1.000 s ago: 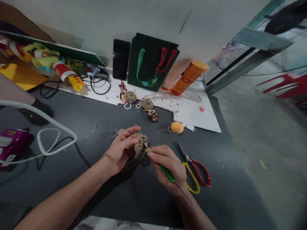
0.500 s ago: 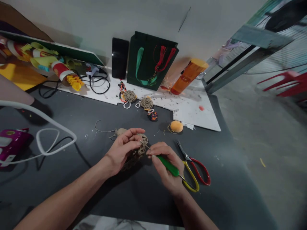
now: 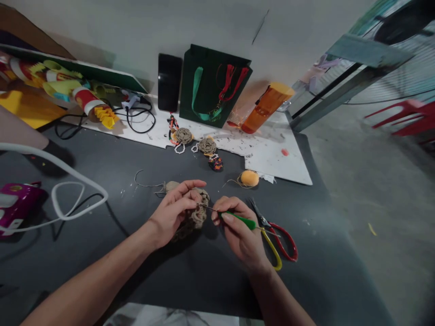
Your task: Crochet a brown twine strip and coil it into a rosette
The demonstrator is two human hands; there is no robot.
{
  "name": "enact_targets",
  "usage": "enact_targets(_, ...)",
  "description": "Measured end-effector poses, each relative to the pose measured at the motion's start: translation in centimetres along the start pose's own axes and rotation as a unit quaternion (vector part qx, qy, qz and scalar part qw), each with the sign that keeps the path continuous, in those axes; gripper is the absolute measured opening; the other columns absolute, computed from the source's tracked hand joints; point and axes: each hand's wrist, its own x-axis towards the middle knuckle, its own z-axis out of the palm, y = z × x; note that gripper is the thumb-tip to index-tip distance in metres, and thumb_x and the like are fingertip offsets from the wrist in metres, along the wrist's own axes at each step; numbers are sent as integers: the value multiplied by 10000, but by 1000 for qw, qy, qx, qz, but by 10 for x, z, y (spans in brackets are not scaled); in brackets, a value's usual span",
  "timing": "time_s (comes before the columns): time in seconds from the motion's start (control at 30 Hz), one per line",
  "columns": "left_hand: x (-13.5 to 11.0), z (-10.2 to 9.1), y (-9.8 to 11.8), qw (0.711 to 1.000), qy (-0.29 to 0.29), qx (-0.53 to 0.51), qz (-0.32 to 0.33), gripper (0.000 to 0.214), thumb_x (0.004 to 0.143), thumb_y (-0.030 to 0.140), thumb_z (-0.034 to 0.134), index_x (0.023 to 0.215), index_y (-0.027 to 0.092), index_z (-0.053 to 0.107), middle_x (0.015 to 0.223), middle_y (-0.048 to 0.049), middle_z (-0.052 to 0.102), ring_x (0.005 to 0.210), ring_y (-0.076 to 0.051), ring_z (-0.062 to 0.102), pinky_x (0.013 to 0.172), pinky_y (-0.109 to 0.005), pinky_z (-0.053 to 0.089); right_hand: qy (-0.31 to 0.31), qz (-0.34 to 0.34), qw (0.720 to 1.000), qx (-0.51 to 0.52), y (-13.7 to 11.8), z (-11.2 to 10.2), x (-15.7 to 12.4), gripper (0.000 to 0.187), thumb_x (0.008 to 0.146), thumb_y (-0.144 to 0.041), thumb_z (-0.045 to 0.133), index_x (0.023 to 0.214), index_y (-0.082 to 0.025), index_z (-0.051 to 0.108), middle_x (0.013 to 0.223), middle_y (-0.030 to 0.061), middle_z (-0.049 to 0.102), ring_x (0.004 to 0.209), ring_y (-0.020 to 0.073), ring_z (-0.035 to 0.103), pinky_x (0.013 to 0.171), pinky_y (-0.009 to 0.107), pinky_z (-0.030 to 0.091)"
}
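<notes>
Pinched in my left hand [image 3: 172, 209] is a brown crocheted piece [image 3: 199, 216], with part of it hidden behind the fingers. My right hand [image 3: 242, 231] grips a crochet hook [image 3: 243, 220] by its green handle. The hook's thin metal shaft points left and its tip is at the crochet work by my left fingertips. A ball of beige yarn [image 3: 171, 186] sits just behind my left hand, a loose tail trailing left. Scissors [image 3: 272, 231] with one red and one yellow handle lie beside my right hand, partly covered by it.
An orange yarn ball [image 3: 249, 178] lies beyond my hands. Two crocheted rosettes [image 3: 207, 146] with beads lie farther back. Against the wall stand a phone [image 3: 169, 82], a dark green bag [image 3: 214, 86] and an orange bottle [image 3: 267, 107]. A white cable [image 3: 84, 176] loops at left near a purple device [image 3: 20, 206].
My right hand has shifted slightly right, and the crochet hook now lies flatter. More of the crocheted piece shows between the hands. The thread by the orange ball has moved left.
</notes>
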Motion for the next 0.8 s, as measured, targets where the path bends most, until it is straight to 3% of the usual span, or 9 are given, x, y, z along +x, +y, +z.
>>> enact_targets(0.17,0,2,8,996,7,-45,-79,422,609,172,635,1030,166,629,662,27,575,557,-124,550,574,-260,408,14,12,1000,-16,-1,0,3,23,779,-251,722,798,-248,735,730,5,592,647,121,532,576,241,421)
enact_targets(0.4,1,1,4,997,-4,-17,-70,417,626,171,659,1042,169,632,670,32,551,538,-96,505,547,-246,391,17,-10,998,-54,1,-3,2,42,785,-271,708,788,-254,746,704,3,559,627,129,473,557,262,356)
enact_targets(0.57,0,3,1,997,19,69,11,359,689,213,689,1040,181,622,675,42,514,548,-70,423,515,-211,328,28,1,994,-104,-1,-3,0,57,788,-236,693,788,-242,749,695,-1,547,657,130,472,594,273,337)
enact_targets(0.8,-1,6,1,968,15,225,114,326,742,182,630,1060,169,559,710,35,491,625,-92,435,592,-220,377,48,165,982,79,-3,3,6,100,700,-256,749,747,-175,715,528,-48,449,496,70,353,495,231,258)
